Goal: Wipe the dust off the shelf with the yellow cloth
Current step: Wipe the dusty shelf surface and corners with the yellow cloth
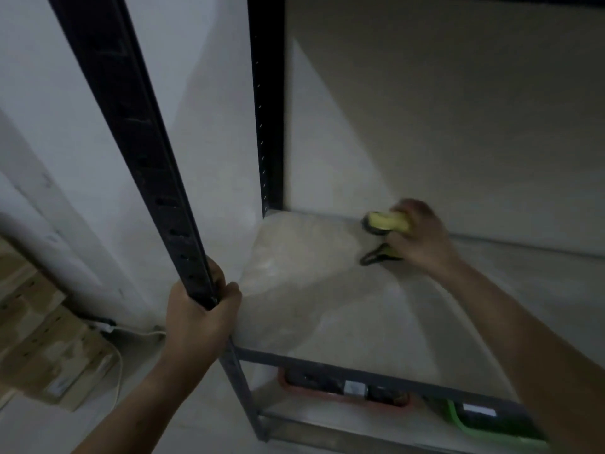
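Yellow cloth (389, 221) sits bunched in your right hand (422, 237), its grip clenched on it, pressed to the shelf (327, 306) near the back left corner, apparently to reach dust there. Your left hand (199, 319) clasps the front upright post (137, 152), likely to steady the frame while you wipe.

I count two hands: the left grip (199, 317) at lower centre, the right grip (422, 239) right of centre. One yellow cloth (389, 221). Two dark uprights (137, 152), left and centre. One pale shelf (327, 290) board, two trays beneath at the bottom: one orange tray (343, 399), one green tray (491, 427).
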`<action>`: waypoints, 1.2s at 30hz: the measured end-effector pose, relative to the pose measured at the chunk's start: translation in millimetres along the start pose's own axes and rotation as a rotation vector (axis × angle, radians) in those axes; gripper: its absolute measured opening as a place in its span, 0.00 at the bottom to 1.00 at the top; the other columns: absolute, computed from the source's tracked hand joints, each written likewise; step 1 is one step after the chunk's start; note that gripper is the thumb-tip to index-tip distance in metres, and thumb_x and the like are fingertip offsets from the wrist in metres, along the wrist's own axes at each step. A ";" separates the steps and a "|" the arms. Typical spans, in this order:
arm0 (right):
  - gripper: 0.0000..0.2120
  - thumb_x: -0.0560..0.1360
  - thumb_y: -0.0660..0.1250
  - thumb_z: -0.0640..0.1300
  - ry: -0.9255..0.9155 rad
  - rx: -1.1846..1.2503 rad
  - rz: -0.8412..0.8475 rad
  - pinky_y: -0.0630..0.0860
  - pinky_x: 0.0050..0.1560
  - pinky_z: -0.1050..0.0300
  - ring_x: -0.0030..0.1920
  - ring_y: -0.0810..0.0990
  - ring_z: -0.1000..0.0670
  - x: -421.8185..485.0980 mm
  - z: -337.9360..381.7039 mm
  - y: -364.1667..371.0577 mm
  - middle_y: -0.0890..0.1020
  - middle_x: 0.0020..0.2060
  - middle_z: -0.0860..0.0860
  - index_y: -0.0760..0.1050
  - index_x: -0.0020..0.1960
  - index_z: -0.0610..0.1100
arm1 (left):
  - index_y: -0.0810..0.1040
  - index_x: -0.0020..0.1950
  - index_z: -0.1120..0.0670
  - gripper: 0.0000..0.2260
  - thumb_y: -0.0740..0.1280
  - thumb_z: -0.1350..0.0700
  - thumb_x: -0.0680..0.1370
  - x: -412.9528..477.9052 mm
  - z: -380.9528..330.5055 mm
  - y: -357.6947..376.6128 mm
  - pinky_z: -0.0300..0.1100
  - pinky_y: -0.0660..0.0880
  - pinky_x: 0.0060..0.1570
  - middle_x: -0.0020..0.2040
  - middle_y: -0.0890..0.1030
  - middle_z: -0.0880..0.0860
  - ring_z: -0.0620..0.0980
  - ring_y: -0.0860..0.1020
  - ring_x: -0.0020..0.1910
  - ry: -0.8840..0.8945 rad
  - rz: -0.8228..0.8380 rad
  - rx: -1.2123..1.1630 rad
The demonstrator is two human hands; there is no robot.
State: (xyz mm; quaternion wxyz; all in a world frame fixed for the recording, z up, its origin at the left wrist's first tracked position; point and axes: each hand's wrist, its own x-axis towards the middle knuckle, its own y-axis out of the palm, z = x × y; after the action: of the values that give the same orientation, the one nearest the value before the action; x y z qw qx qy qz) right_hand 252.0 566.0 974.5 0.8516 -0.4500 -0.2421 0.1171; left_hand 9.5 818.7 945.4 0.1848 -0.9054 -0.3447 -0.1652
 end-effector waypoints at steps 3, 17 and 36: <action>0.18 0.71 0.70 0.42 0.282 -0.149 -0.164 0.68 0.65 0.52 0.64 0.73 0.37 -27.6 -88.8 -50.3 0.77 0.59 0.37 0.77 0.59 0.36 | 0.65 0.33 0.41 0.16 0.64 0.61 0.71 -0.5 2.0 0.0 0.37 0.66 0.32 0.30 0.68 0.43 0.42 0.67 0.29 -0.001 0.007 -0.016; 0.14 0.77 0.60 0.44 0.115 -0.299 0.156 0.68 0.67 0.52 0.64 0.74 0.43 -32.7 -33.1 26.0 0.78 0.61 0.44 0.76 0.61 0.43 | 0.61 0.36 0.43 0.13 0.63 0.58 0.69 2.5 14.0 0.5 0.47 0.59 0.37 0.33 0.62 0.46 0.55 0.62 0.35 -0.041 -0.029 -0.068; 0.19 0.77 0.63 0.38 0.304 -0.138 0.061 0.70 0.65 0.47 0.64 0.73 0.38 -97.4 -67.2 -42.3 0.73 0.66 0.41 0.71 0.67 0.41 | 0.63 0.34 0.41 0.16 0.63 0.62 0.71 -2.3 1.4 1.6 0.29 0.63 0.31 0.30 0.65 0.41 0.41 0.65 0.29 -0.048 -0.034 -0.069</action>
State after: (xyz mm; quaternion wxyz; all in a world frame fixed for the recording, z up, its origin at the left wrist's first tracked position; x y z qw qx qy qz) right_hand 202.7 453.7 947.3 0.8416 -0.5270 -0.1041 0.0564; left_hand 9.1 816.9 942.8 0.1422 -0.9089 -0.3587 -0.1582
